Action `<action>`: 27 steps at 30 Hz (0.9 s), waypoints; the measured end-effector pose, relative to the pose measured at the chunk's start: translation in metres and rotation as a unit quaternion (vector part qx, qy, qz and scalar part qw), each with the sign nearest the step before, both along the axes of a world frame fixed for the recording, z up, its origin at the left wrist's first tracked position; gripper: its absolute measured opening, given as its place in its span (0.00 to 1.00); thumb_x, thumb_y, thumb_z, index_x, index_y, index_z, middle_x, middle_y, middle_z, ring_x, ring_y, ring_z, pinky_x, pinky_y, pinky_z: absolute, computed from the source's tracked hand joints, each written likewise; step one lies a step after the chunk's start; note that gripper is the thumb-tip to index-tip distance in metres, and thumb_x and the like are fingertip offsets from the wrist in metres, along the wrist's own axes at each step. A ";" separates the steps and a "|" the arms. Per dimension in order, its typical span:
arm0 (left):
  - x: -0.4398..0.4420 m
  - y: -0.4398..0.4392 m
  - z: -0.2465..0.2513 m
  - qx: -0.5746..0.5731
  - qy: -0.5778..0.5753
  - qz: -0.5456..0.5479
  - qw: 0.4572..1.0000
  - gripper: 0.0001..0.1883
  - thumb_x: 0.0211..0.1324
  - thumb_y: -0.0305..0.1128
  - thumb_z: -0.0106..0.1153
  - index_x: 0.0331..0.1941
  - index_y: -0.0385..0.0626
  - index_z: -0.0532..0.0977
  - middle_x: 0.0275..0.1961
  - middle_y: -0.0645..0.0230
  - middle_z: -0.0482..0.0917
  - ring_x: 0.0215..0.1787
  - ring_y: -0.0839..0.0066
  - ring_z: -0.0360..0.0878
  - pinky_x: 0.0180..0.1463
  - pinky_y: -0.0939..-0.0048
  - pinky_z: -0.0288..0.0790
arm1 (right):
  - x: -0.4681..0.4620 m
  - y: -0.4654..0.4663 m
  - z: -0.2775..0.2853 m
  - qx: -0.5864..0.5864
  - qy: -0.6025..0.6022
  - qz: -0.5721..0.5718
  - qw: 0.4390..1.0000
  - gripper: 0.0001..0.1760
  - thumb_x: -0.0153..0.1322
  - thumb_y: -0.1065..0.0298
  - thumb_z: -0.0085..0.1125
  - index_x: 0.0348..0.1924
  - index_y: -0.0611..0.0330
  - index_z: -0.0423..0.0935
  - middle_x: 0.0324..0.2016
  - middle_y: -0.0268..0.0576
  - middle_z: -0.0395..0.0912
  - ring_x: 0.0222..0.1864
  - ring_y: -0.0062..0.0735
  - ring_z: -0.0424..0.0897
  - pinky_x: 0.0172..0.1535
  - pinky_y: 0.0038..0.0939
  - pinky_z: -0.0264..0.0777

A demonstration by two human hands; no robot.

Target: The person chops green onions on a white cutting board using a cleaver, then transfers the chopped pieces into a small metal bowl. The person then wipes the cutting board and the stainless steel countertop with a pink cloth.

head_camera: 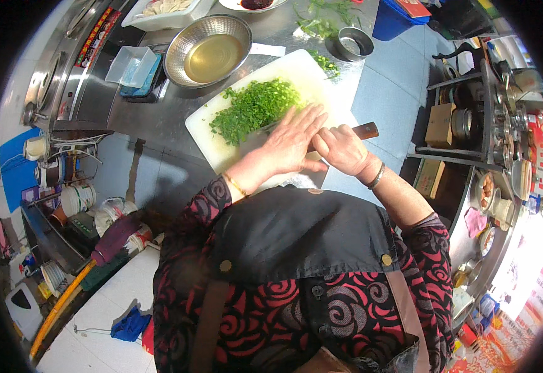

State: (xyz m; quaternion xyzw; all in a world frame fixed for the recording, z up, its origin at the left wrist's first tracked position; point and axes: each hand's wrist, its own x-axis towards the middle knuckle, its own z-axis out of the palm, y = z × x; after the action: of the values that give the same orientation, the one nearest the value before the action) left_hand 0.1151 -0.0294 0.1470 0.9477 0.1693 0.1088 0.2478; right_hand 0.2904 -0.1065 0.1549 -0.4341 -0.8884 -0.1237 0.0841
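Observation:
A white cutting board (201, 122) lies at an angle on the steel counter, bearing a heap of finely chopped green onions (257, 105). My right hand (343, 148) is closed around the wooden handle of a kitchen knife (367, 131), whose end sticks out to the right. Over the knife lies my left hand (292, 137), palm down with the fingers stretched out and the thumb apart. Part of the pale blade shows left of that hand, beside the heap; the rest is covered. More cut green onion (325, 64) rests at the board's far right corner.
Beyond the board stand a wide steel bowl (176, 56) of yellowish liquid, a clear plastic container (134, 65) and a small steel bowl (355, 44). Loose green onion stalks (322, 21) lie at the back. A blue bin (390, 21) adjoins the counter; shelving (458, 154) runs along the right.

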 end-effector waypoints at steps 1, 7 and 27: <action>0.002 0.003 -0.006 0.002 0.015 0.003 1.000 0.54 0.45 0.64 0.57 0.68 0.39 0.50 0.72 0.52 0.49 0.75 0.59 0.41 0.74 0.53 0.35 | 0.000 0.000 0.000 -0.007 0.012 0.010 1.000 0.12 0.59 0.62 0.51 0.33 0.54 0.68 0.24 0.33 0.68 0.26 0.23 0.74 0.34 0.27 0.59; -0.018 0.014 -0.034 -0.035 0.086 0.008 0.996 0.56 0.47 0.74 0.39 0.68 0.37 0.46 0.73 0.51 0.45 0.76 0.60 0.36 0.75 0.55 0.32 | 0.010 -0.007 0.003 0.001 -0.031 -0.044 0.999 0.09 0.59 0.62 0.50 0.31 0.52 0.66 0.23 0.31 0.66 0.24 0.22 0.72 0.33 0.26 0.58; -0.082 0.015 -0.075 0.034 -0.001 0.169 0.985 0.31 0.61 0.48 0.46 0.61 0.36 0.62 0.69 0.53 0.57 0.73 0.55 0.48 0.73 0.50 0.38 | 0.065 -0.062 -0.029 -0.014 0.226 -0.347 0.910 0.12 0.57 0.71 0.63 0.33 0.55 0.72 0.23 0.38 0.77 0.26 0.35 0.77 0.36 0.34 0.64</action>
State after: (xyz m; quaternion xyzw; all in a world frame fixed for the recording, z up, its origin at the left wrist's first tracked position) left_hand 0.0329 -0.0139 0.0723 0.9133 0.3227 0.1562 0.1934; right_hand 0.3554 -0.1688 0.1259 -0.7322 -0.6409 -0.0317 0.2286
